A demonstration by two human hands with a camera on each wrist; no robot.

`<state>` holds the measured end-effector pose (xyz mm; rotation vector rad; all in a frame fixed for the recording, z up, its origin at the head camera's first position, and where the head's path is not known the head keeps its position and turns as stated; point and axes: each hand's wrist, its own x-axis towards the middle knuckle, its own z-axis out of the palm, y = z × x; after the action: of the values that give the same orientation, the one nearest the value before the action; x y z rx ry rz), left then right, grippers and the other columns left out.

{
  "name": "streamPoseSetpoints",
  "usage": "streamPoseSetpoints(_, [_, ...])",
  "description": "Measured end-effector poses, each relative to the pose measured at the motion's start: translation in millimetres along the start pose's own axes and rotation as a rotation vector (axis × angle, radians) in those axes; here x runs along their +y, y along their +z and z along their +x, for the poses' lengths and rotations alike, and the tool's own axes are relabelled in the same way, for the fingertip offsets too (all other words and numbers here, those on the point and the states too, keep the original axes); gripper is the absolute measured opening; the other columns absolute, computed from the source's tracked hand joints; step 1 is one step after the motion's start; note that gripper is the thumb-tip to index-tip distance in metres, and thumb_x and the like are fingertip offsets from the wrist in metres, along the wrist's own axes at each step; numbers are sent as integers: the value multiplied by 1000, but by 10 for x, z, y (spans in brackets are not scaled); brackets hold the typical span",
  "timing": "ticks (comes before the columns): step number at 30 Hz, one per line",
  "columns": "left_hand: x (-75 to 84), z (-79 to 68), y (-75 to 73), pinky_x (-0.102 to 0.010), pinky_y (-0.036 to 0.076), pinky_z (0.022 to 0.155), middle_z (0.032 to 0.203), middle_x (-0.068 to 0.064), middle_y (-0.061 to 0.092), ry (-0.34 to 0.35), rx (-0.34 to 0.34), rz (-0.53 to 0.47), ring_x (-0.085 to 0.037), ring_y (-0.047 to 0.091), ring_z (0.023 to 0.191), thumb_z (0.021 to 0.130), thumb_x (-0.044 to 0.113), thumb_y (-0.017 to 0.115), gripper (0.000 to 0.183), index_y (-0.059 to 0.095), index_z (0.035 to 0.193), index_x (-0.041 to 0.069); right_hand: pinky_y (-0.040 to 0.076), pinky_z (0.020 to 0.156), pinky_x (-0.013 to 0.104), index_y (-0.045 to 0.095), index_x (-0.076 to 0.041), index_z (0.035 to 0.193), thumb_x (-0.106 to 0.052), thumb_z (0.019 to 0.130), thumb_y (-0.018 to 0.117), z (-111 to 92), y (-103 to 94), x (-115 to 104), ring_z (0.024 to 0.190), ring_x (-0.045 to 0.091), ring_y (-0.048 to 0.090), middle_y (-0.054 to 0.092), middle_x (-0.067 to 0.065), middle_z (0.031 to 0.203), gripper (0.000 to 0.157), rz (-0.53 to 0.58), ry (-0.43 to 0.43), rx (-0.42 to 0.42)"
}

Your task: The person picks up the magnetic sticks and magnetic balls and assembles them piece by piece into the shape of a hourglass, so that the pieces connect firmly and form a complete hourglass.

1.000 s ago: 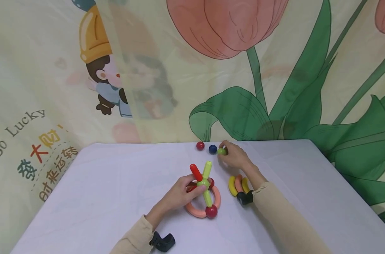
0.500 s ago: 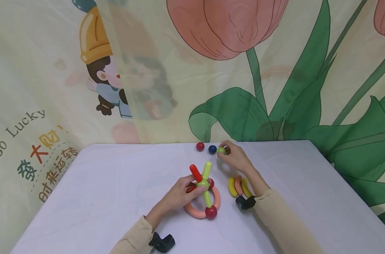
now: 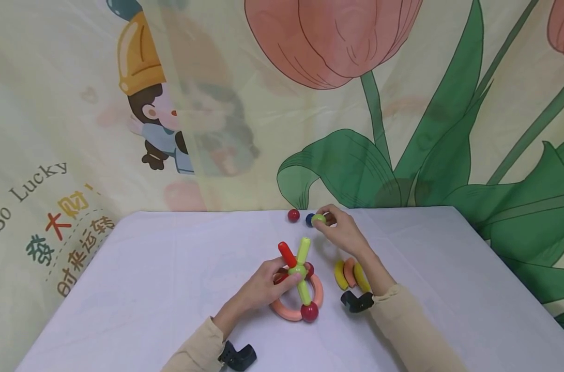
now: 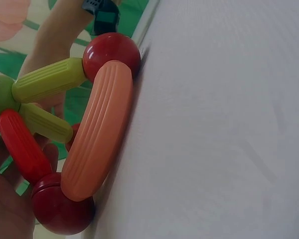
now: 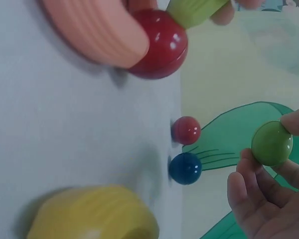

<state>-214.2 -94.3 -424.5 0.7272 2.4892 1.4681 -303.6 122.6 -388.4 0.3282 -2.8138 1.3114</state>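
My left hand [image 3: 265, 281] grips a built frame of toy rods and balls near its green hub ball [image 3: 298, 270]. A red rod [image 3: 287, 254] and a light green rod [image 3: 303, 250] stick up from that hub. Below, curved pink rods [image 4: 100, 129] and dark red balls [image 3: 309, 312] form a ring on the table. Near the back edge, my right hand [image 3: 342, 230] pinches a loose green ball [image 5: 272, 143] between thumb and fingers. In the right wrist view this ball is held off the table. A blue ball [image 5: 185, 168] lies beside it, partly hidden in the head view.
A red ball [image 3: 293, 215] lies left of the blue one by the table's back edge. Yellow and pink curved rods [image 3: 350, 273] lie under my right forearm. Behind the white table [image 3: 170, 279] hangs a printed curtain [image 3: 235, 103].
My right hand has shifted slightly left with the green ball, which now overlaps the blue ball in the head view. The left hand and the frame stay in place.
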Motion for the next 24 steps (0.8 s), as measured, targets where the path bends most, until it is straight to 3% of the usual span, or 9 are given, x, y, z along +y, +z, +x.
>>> streamPoseSetpoints(12, [-16,0,18,-27,50,87,106,1,65,39,2,-18,-15,57,98,93,33,57,29,58,117,15,51,79,35,56,-19,117,-39,90,61,-102,21,-142,101,22,59,65,5,108,34,99,-58,10])
streamPoseSetpoints(24, [-18,-19,-2,-24,50,82,109,1,65,21,0,-52,-14,56,98,93,33,57,31,58,119,17,52,80,36,53,-17,123,-38,90,62,-185,50,-295,99,23,61,66,7,110,41,208,-156,22])
